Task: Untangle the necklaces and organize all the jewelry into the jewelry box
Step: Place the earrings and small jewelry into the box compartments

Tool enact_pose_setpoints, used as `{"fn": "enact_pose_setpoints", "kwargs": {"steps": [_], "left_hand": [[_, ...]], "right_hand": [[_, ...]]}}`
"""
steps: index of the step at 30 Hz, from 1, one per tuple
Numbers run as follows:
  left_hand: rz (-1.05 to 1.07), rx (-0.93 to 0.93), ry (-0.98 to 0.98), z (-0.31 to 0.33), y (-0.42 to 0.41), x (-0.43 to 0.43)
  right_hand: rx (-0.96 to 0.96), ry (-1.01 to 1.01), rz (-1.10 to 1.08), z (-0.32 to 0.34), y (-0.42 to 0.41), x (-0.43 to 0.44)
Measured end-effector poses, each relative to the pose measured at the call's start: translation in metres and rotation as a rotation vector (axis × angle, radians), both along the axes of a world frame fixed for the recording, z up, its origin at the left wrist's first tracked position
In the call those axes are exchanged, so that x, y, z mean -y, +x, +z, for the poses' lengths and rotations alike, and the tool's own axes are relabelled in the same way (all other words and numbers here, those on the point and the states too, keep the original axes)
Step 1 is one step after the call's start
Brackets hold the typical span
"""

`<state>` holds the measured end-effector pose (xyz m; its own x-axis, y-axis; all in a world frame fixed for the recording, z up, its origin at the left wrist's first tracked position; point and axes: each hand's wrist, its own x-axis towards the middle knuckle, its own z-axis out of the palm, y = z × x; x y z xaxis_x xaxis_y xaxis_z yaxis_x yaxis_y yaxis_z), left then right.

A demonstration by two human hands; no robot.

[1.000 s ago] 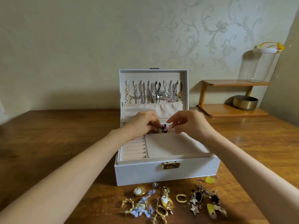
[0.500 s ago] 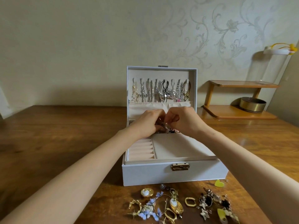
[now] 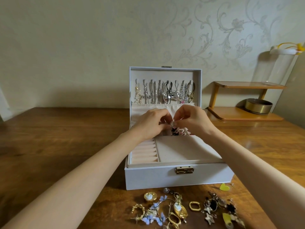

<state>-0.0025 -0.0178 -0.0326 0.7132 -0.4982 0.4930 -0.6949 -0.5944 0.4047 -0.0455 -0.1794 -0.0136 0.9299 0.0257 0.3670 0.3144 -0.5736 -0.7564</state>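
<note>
An open white jewelry box (image 3: 165, 177) stands on the wooden table. Several necklaces (image 3: 165, 93) hang from hooks inside its raised lid. My left hand (image 3: 150, 124) and my right hand (image 3: 193, 121) meet over the back compartment and pinch one small sparkly piece (image 3: 173, 123) between their fingertips. Pink and black pieces (image 3: 177, 132) lie in the compartment just below. A pile of loose earrings (image 3: 175, 210) in gold, blue and dark tones lies on the table in front of the box.
A small wooden shelf (image 3: 244, 113) at the back right carries a brass bowl (image 3: 258, 106) and a clear glass dome (image 3: 279, 66). A yellow heart piece (image 3: 224, 187) lies by the box's front right corner. The wall rises close behind the box.
Both hands have lifted slightly over the back compartment, holding the small piece higher. The view has shifted, so the box sits further right in the frame.
</note>
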Motion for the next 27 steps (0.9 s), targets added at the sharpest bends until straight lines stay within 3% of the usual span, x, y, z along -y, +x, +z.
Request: {"fn": "enact_pose_setpoints", "kwargs": {"steps": [8, 14, 20, 27], "left_hand": [[-0.02, 0.05, -0.054, 0.0012, -0.0042, 0.0012], [-0.062, 0.084, -0.043, 0.0005, -0.0045, 0.0009], [-0.132, 0.094, -0.179, -0.0008, -0.0038, 0.0008], [-0.112, -0.163, -0.422, 0.0016, -0.0026, -0.0027]], "right_hand": [[0.063, 0.049, 0.041, -0.0059, -0.0021, -0.0031], [0.006, 0.156, 0.084, -0.0064, -0.0014, -0.0019], [-0.071, 0.343, 0.18, -0.0013, -0.0061, -0.0008], [0.024, 0.26, 0.207, -0.001, -0.0072, -0.0015]]}}
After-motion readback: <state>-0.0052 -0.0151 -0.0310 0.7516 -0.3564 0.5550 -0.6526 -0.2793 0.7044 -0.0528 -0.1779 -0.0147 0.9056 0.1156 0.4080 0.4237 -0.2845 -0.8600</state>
